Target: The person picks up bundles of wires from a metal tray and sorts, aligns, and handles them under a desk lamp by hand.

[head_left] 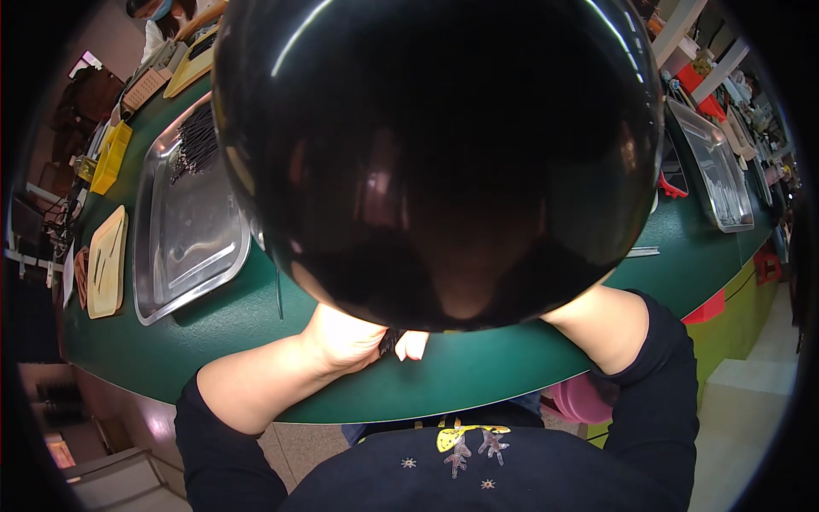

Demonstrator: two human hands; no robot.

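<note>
A large, glossy black dome [444, 162], probably a lamp hood, covers the middle of the head view and hides most of my hands. Below its lower left edge my left hand [348, 338] is curled, with a small bunch of thin black strands [390, 343] at its palm. Two fingertips [412, 346] show beside the strands; they seem to belong to the left hand. My right forearm [601, 328] reaches in under the dome's right side. The right hand's fingers are hidden, so what they hold does not show.
On the green table [444, 384], a metal tray [192, 256] at left holds black wire-like pieces [196, 143]. Beyond it lie a cream tray [104, 290] with slim tools and a yellow bin [111, 160]. Another metal tray [712, 171] stands right. A masked person [162, 13] sits far left.
</note>
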